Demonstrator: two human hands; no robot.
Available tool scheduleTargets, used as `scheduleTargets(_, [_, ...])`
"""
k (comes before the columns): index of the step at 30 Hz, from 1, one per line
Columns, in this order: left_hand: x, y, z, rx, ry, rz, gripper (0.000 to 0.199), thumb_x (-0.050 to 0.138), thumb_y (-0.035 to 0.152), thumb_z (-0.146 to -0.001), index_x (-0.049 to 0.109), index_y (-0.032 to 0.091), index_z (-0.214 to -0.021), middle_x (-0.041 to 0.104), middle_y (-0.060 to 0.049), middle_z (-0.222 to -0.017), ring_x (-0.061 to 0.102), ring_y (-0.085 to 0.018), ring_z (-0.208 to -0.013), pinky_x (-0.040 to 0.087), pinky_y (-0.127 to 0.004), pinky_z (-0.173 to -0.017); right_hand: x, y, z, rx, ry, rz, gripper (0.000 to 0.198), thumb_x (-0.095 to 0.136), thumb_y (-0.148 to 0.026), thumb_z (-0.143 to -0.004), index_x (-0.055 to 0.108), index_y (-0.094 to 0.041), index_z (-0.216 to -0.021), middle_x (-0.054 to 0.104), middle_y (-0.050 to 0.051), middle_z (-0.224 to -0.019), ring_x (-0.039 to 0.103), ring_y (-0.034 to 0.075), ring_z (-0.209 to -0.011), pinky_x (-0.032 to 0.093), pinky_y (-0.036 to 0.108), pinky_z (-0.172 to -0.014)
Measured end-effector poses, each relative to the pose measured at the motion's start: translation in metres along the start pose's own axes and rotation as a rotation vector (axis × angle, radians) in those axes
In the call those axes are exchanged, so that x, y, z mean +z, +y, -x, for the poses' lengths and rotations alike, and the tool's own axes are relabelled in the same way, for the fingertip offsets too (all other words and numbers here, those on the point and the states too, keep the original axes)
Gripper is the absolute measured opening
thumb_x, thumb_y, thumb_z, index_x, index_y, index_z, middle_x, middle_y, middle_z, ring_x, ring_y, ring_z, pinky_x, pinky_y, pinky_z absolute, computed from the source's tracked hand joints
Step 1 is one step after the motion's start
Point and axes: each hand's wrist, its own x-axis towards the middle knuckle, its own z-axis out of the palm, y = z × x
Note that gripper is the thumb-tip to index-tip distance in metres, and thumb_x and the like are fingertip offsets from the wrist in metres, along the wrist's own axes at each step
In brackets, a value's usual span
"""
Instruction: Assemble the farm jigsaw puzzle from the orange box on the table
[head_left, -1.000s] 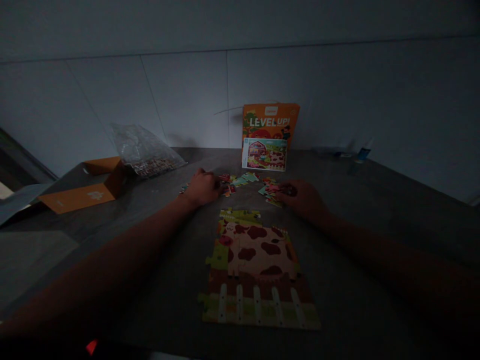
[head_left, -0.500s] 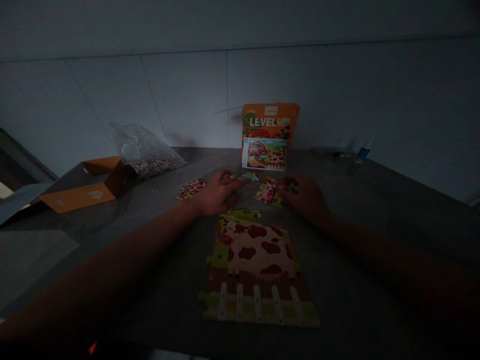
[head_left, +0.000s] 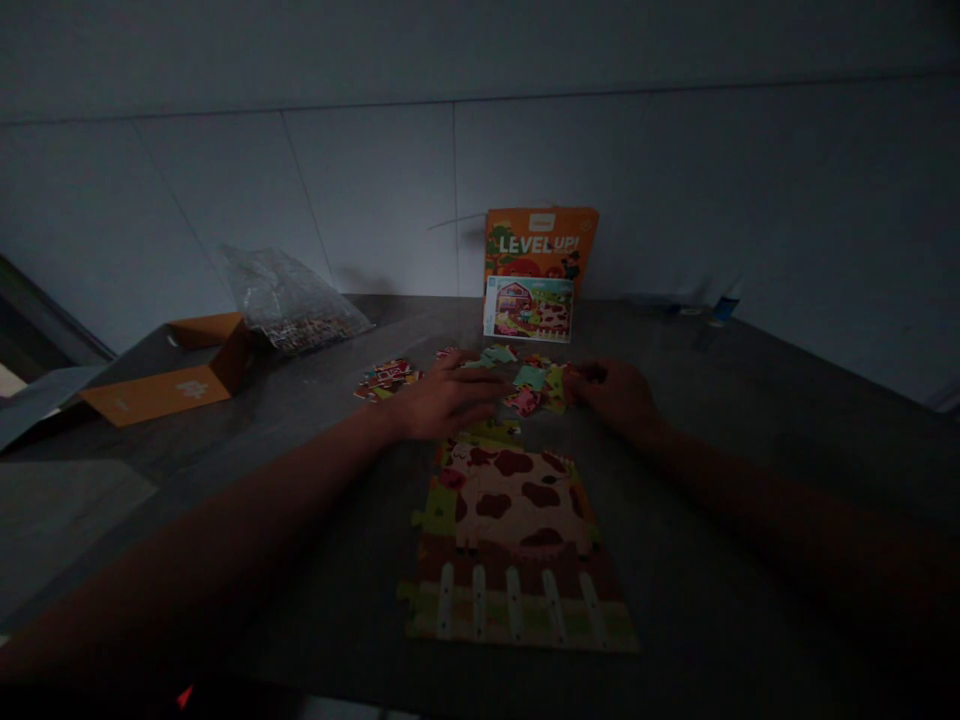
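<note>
A partly joined jigsaw puzzle (head_left: 517,560) lies flat in front of me, showing a spotted cow above a white fence. Beyond its top edge my left hand (head_left: 454,395) rests low over the table, palm down with its fingers stretched out. Under and beside those fingers are loose pieces, including a teal piece (head_left: 499,354). My right hand (head_left: 615,395) is closed, thumb and fingertips pinched at a yellow-green puzzle piece (head_left: 556,385) on the right of the loose pile. A pink piece (head_left: 525,401) and another teal piece (head_left: 530,377) lie between the hands.
More loose pieces (head_left: 386,378) sit left of my left hand. An orange box (head_left: 540,235) stands against the wall with a farm picture card (head_left: 529,308) before it. On the left are an open orange box lid (head_left: 165,385) and a clear plastic bag (head_left: 289,305). A small bottle (head_left: 724,308) stands back right.
My left hand has shifted slightly right and nearer, its fingers spreading. Pieces between the hands have been rearranged, with a teal one now on top. My right hand has moved slightly.
</note>
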Motion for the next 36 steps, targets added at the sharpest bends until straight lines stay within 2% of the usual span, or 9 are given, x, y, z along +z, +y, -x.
scheduleTargets(8, [0.002,0.006,0.001,-0.051,-0.007,0.009,0.052,0.038,0.043,-0.099,0.035,0.027,-0.149,0.047,-0.006,-0.147,0.038,-0.030,-0.135,0.022,-0.051,-0.114,-0.002,0.000,-0.002,0.015,0.100,-0.117,0.022,0.062,-0.037,-0.078,0.072,-0.018,-0.075,0.072,0.008,-0.071,0.066,0.021,-0.065,0.046,0.031,-0.058])
scheduleTargets(11, [-0.001,0.011,0.000,-0.081,-0.028,0.026,0.057,0.036,0.044,-0.099,0.025,0.026,-0.153,0.044,-0.005,-0.149,0.031,-0.032,-0.140,0.024,-0.050,-0.114,-0.005,-0.009,0.002,-0.018,0.178,-0.247,0.028,0.064,-0.042,-0.078,0.074,-0.017,-0.079,0.074,0.009,-0.079,0.068,0.023,-0.072,0.048,0.031,-0.062])
scheduleTargets(15, [-0.005,0.022,-0.003,-0.030,-0.070,0.065,0.060,0.039,0.044,-0.099,0.020,0.028,-0.154,0.038,-0.004,-0.153,0.027,-0.031,-0.143,0.026,-0.048,-0.114,-0.004,-0.025,0.017,-0.129,0.023,-0.395,0.029,0.063,-0.044,-0.079,0.077,-0.019,-0.085,0.075,0.005,-0.081,0.069,0.022,-0.075,0.050,0.030,-0.066])
scheduleTargets(19, [-0.005,0.024,-0.005,-0.014,-0.033,0.038,0.054,0.044,0.041,-0.097,0.033,0.032,-0.149,0.043,-0.004,-0.150,0.023,-0.031,-0.145,0.026,-0.053,-0.113,-0.002,-0.029,0.023,-0.271,-0.169,-0.311,0.028,0.057,-0.043,-0.084,0.077,-0.023,-0.082,0.075,0.001,-0.078,0.068,0.022,-0.077,0.050,0.032,-0.071])
scheduleTargets(21, [-0.004,0.019,-0.005,-0.097,0.052,-0.001,0.048,0.042,0.041,-0.098,0.043,0.030,-0.144,0.049,-0.005,-0.146,0.025,-0.031,-0.144,0.026,-0.054,-0.112,-0.001,-0.023,0.018,-0.257,-0.078,-0.200,0.032,0.052,-0.041,-0.087,0.077,-0.022,-0.087,0.075,0.003,-0.082,0.067,0.023,-0.077,0.050,0.034,-0.072])
scheduleTargets(24, [-0.002,0.006,-0.002,-0.349,0.177,-0.050,0.043,0.038,0.041,-0.099,0.053,0.027,-0.137,0.059,-0.006,-0.136,0.028,-0.031,-0.143,0.029,-0.054,-0.110,0.000,-0.009,0.010,-0.170,0.083,0.064,0.033,0.055,-0.034,-0.084,0.073,-0.019,-0.107,0.072,0.012,-0.100,0.065,0.029,-0.090,0.048,0.041,-0.081])
scheduleTargets(28, [0.002,-0.011,0.003,-0.580,0.138,-0.030,0.043,0.033,0.043,-0.100,0.065,0.027,-0.122,0.064,-0.001,-0.129,0.030,-0.032,-0.142,0.033,-0.053,-0.109,0.005,0.004,0.007,-0.026,0.064,0.271,0.046,0.059,-0.029,-0.079,0.064,-0.016,-0.123,0.069,0.018,-0.100,0.062,0.036,-0.097,0.047,0.047,-0.081])
scheduleTargets(32, [0.006,-0.020,0.005,-0.655,0.025,0.006,0.049,0.028,0.049,-0.100,0.069,0.028,-0.114,0.067,-0.001,-0.124,0.035,-0.031,-0.140,0.030,-0.055,-0.111,0.008,0.005,0.006,-0.009,0.043,0.182,0.048,0.061,-0.028,-0.077,0.062,-0.014,-0.123,0.068,0.016,-0.095,0.063,0.032,-0.092,0.049,0.043,-0.076])
scheduleTargets(36, [0.010,-0.023,0.005,-0.581,-0.009,-0.022,0.049,0.028,0.048,-0.100,0.069,0.027,-0.113,0.071,-0.003,-0.115,0.055,-0.027,-0.124,0.012,-0.059,-0.117,0.003,0.002,0.003,0.055,0.090,-0.027,0.042,0.065,-0.027,-0.073,0.066,-0.013,-0.113,0.069,0.013,-0.098,0.065,0.026,-0.085,0.049,0.035,-0.069])
